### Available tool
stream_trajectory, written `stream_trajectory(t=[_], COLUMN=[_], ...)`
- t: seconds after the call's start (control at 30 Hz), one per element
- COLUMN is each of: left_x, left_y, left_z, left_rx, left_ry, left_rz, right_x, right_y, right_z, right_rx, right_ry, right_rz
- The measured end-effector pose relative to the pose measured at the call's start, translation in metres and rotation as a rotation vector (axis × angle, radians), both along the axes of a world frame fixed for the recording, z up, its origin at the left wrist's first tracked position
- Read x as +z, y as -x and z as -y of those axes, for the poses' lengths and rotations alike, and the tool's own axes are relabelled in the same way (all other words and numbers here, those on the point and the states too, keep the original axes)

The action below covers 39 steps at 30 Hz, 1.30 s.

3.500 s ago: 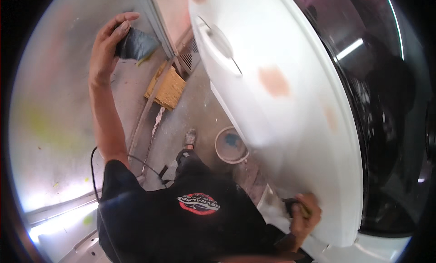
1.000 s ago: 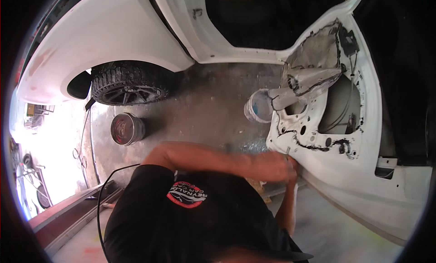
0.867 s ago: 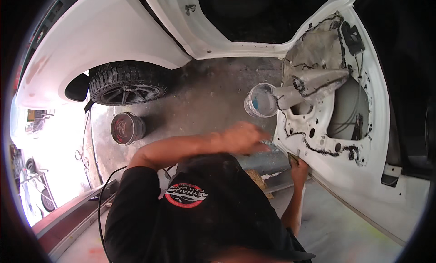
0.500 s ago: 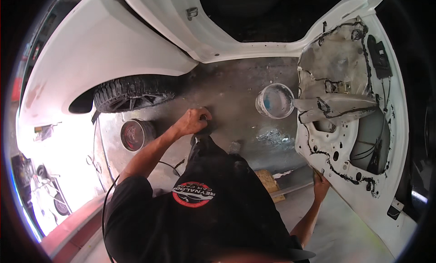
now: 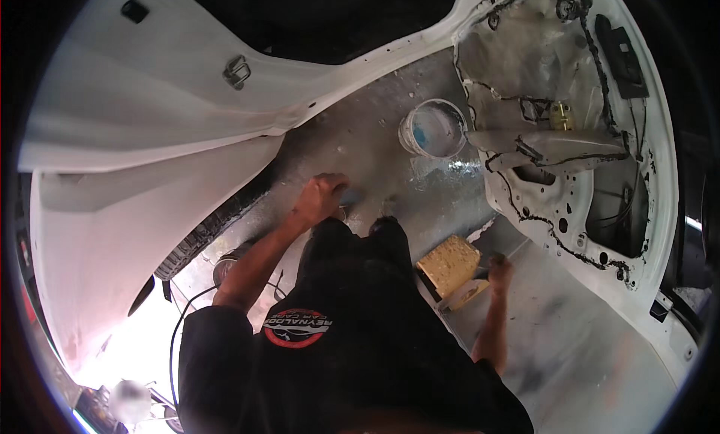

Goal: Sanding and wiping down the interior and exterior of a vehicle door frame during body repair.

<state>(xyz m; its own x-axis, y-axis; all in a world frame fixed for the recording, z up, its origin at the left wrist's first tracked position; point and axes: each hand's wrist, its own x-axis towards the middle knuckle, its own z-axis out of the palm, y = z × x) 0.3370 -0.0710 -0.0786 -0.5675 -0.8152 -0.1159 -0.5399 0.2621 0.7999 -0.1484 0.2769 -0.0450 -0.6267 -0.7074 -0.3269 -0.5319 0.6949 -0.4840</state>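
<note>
My left hand (image 5: 321, 197) hangs in front of my body above the grey floor, its fingers curled together. A small bluish patch shows beside the fingertips; I cannot make out whether it is in the grip. My right hand (image 5: 499, 272) is a fist just right of a yellow, pitted, sponge-like block (image 5: 448, 263). Something dark shows at the top of that fist, too small to name. Farther right stands a stripped white car door (image 5: 551, 243), apart from the right hand, with black sealant lines and grey sheeting on its inner side.
A white bucket (image 5: 407, 139) with bluish residue stands on the floor by the door. White body panels (image 5: 150, 202) fill the left side above a black tyre (image 5: 214, 228). My left forearm partly covers a round can (image 5: 223, 266). A black cable (image 5: 178, 336) loops beside my left arm.
My right hand has left the door's lower edge and closed beside the yellow block. The view has turned and shifted, showing more of the block and less of the can. My left hand stays curled.
</note>
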Motion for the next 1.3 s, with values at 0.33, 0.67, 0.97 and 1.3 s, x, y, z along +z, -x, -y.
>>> stream_trajectory(t=[0.33,0.67,0.97,1.3], left_x=[-0.051,-0.228,-0.332,-0.407], left_y=[0.096,0.112,0.203,0.306], left_z=[0.056,0.102,0.147,0.173], left_rx=[-0.007,0.261,0.416,0.219], left_ry=[-0.231,-0.419,-0.575,-0.452], left_rz=[-0.159,-0.02,-0.117,-0.316], right_x=[-0.113,-0.349,-0.587,-0.633], right_y=[-0.079,-0.034,0.002,-0.023], right_z=[0.105,0.357,0.435,0.405], right_rx=[-0.166,0.072,0.626,0.632], right_ry=[0.042,0.079,-0.451,-0.248], right_rz=[0.46,0.265,-0.006,-0.121])
